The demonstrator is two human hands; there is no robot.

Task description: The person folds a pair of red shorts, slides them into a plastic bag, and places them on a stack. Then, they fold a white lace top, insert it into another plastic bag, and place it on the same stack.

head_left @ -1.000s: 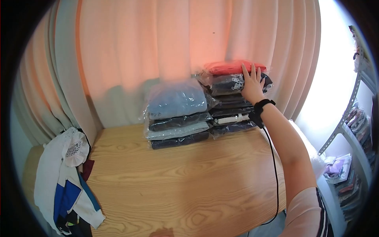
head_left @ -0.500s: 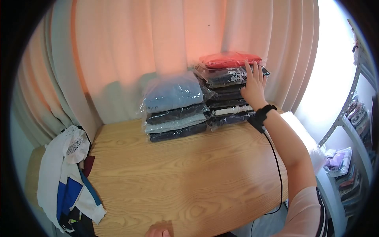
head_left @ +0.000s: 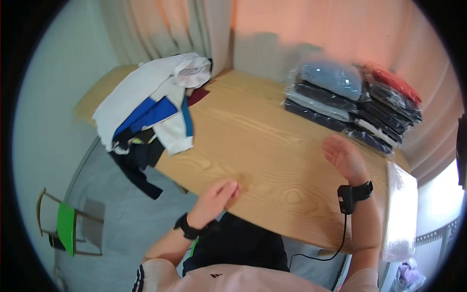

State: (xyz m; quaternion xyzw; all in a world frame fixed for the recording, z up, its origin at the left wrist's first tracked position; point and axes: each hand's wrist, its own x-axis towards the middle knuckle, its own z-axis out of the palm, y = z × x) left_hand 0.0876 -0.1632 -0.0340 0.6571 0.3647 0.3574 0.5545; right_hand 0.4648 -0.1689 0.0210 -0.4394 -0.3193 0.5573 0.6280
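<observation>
My left hand is loosely closed at the front edge of the wooden table, with nothing visible in its fingers. Over the table's right part, my right hand is open, its fingers slightly curved and empty. Just beyond it stand two stacks of folded clothes in clear bags. A light-blue bagged garment tops the left stack, and a red bagged garment tops the right one. A heap of loose clothes, with a white garment and blue-and-white pieces, lies on the table's left end.
Clear plastic bags lie along the table's right side. A dark sleeve hangs off the left edge. A green chair stands on the grey floor at lower left. A black cable runs from my right wrist device. Curtains hang behind.
My view has swung left and down. My right hand has left the bagged stack and come back toward me. My left hand, barely visible before, now shows fully at the table edge.
</observation>
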